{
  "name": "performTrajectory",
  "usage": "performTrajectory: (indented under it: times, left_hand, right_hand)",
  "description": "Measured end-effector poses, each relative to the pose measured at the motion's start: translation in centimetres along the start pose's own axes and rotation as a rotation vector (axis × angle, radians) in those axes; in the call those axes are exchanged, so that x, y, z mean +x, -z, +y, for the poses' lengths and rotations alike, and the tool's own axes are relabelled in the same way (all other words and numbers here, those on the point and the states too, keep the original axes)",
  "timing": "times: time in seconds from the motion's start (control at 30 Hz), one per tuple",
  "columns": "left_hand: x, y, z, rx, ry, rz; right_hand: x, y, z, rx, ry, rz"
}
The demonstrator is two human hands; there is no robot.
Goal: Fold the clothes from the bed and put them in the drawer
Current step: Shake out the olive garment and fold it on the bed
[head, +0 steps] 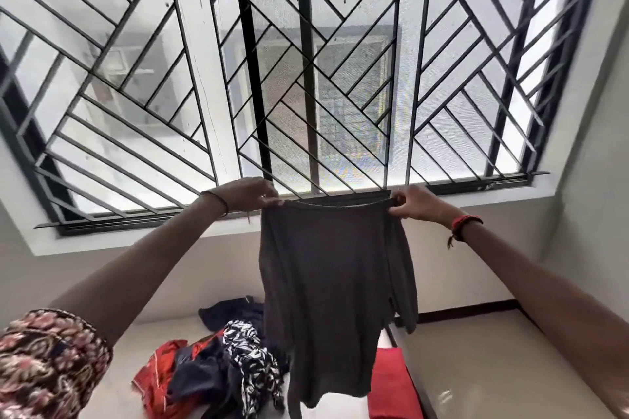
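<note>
Hanging limp, the soft dark grey garment (330,299) was pinched at both top corners by the left hand (245,196) and the right hand (413,206).

free room and obstacles, as seen from the bedside:
- grey garment (326,282): hangs between the raised arms from left hand (250,194) and right hand (413,206), screening the middle of the bed (153,333).
- window grille (306,78): bars behind both hands.
- heap of clothes (238,360): on the bed, lower left.
- red cloth (391,381): at the bed's right edge.
- floor (476,350): open passage on the right.
</note>
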State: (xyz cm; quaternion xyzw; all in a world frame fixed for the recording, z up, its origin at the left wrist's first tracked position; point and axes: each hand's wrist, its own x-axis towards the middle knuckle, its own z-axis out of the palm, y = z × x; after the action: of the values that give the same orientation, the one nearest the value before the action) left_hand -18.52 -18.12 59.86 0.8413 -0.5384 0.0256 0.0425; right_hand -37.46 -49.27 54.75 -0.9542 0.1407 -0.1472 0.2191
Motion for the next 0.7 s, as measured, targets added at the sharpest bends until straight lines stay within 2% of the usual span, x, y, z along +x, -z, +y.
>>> performTrajectory:
  times: [0.07, 0.13, 0.23, 0.33, 0.43, 0.53, 0.7]
  left_hand:
    - [-0.2, 0.6, 0.4, 0.23, -0.003, 0.022]
    - [0.0, 0.7, 0.7, 0.356, -0.009, 0.066]
    - [0.6, 0.3, 1.0, 0.375, 0.08, 0.097]
    - [1.0, 0.1, 1.2, 0.428, 0.25, 0.06]
    - [1.3, -0.2, 0.9, 0.493, 0.284, 0.14]
    - [1.2, -0.6, 0.1, 0.283, 0.378, 0.213]
    - [0.3, -0.6, -1.5, -0.484, 0.406, 0.262]
  right_hand:
    - [-0.1, 0.2, -0.2, 0.027, 0.006, -0.016]
    - [-0.3, 0.3, -0.7, 0.006, 0.025, 0.005]
    - [0.0, 0.3, -1.7, -0.049, 0.074, 0.163]
    - [0.2, 0.2, -2.3, 0.088, 0.102, 0.314]
    - [0.5, 0.3, -2.4, 0.24, 0.078, 0.396]
    - [0.8, 0.7, -2.0, 0.379, 0.004, 0.394]
    - [0.4, 1.3, -1.0, 0.758, 0.024, 0.187]
